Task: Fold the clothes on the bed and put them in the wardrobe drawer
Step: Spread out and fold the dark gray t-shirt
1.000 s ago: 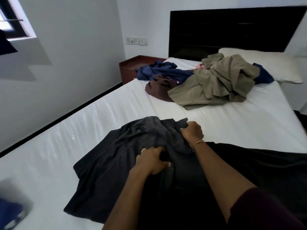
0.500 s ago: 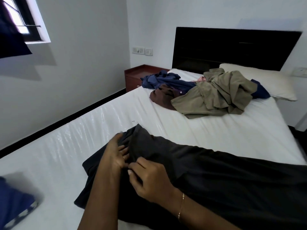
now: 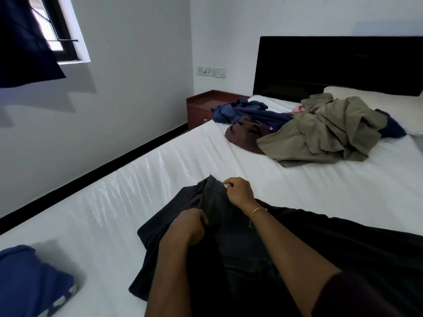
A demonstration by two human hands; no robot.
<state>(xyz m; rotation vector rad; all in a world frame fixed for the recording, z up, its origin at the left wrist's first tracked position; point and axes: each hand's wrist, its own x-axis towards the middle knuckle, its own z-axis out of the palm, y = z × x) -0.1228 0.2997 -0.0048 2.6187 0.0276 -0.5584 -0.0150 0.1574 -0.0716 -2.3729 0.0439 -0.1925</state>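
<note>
White-walled bedroom, bed w/ glossy white sheet filling the frame. Dark garment spread at 6 o'clock, nearest the person. Left hand grips a fold of it, fingers curled; right hand pinches its top edge toward 12. Pile of unfolded clothes at 1 o'clock by the pillow. Blue fabric at 8 o'clock.

A garment lies spread on the near part of the bed, with both hands on its far-left end. A heap of clothes lies farther back, before the pillow and headboard. A nightstand stands left of the bed's head.
</note>
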